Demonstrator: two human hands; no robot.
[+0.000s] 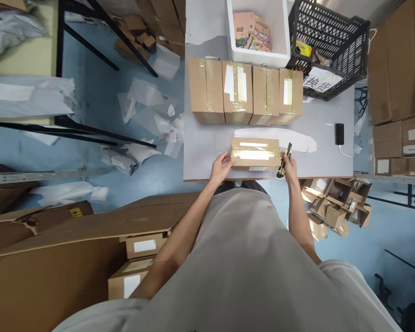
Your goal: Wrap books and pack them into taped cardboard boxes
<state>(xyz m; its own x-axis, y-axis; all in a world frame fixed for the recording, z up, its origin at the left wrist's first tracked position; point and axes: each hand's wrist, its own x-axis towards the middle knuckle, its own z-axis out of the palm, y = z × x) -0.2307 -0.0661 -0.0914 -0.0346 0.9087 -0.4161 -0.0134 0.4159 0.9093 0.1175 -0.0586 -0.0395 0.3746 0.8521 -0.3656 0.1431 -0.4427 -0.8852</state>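
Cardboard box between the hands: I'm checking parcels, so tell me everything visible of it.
The brown cardboard box looks shut, with glossy tape running along its upper face. White labels show on that face, and a white patch on its near side. It lies lengthwise, parallel to the grey table's front edge. The left hand's grip touches its left end; the right hand's grip, holding a cutter knife, is at its right end, contact unclear.

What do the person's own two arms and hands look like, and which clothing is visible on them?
The left hand and right hand are bare, with no gloves or watch visible. The forearms are bare too. Short, plain light-grey sleeves cover the upper arms, matching the grey top; no marking shows on them.
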